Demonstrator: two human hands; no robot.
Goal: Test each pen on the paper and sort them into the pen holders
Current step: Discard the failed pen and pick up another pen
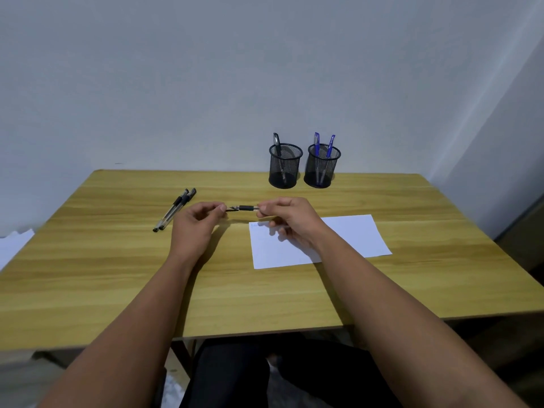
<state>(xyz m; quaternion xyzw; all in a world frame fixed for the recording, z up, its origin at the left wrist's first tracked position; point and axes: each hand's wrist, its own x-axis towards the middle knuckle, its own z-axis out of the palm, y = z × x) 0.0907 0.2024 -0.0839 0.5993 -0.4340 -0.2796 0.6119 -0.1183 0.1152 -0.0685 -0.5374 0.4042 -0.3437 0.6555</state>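
A black-gripped pen point(245, 207) is held level above the table between both hands. My right hand point(287, 220) grips its barrel, most of which is hidden in the fingers. My left hand point(196, 223) pinches the pen's cap end at the tip. A white sheet of paper point(347, 240) lies under my right hand, with faint marks at its top left corner. Two black pens point(173, 209) lie side by side at the left. The left mesh holder point(285, 166) has one black pen; the right mesh holder point(322, 166) has two blue pens.
The wooden table point(117, 275) stands against a grey wall. Some white paper point(13, 248) lies off the table's left edge. My dark-clothed legs show below the front edge.
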